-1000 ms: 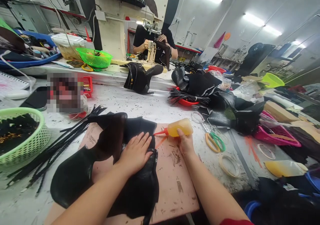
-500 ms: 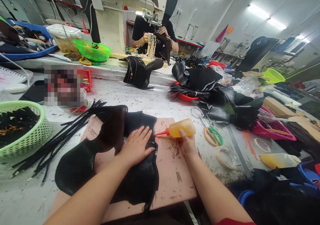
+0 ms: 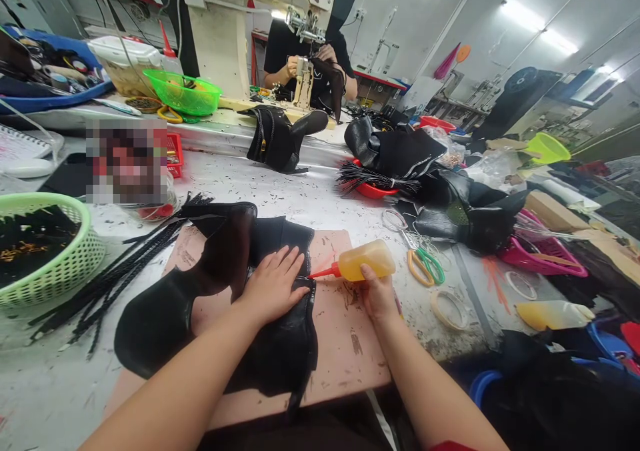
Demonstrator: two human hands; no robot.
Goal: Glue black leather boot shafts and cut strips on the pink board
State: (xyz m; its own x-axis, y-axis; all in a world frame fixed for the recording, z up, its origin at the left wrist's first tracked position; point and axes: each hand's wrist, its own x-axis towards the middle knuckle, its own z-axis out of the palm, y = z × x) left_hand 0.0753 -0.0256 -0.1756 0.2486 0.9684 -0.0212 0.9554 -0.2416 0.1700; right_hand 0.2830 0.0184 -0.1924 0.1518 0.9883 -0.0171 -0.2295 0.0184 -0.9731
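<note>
My left hand (image 3: 276,285) lies flat with its fingers stretched out on a black leather shoe upper (image 3: 277,351), pressing it against a pink board (image 3: 345,377). In my right hand (image 3: 377,295) is a squeeze bottle (image 3: 369,261) of yellow liquid, tipped on its side. Its thin red nozzle points left, and the tip is at the upper's stitched edge, just beside my left fingers. Whether liquid comes out is too small to tell. More of the black upper spreads over the board's left side.
Black zipper-like strips (image 3: 125,264) and a pale green basket (image 3: 75,257) are on the left. Scissors (image 3: 425,264) and a tape roll (image 3: 450,309) lie at right. Beyond, a person in black (image 3: 277,51) works at a sewing machine (image 3: 220,44). Another yellow bottle (image 3: 553,314) lies far right.
The bottle's nozzle tip has shifted slightly down along the upper's edge. My left hand stays flat in nearly the same place, and the whole view has moved a little.
</note>
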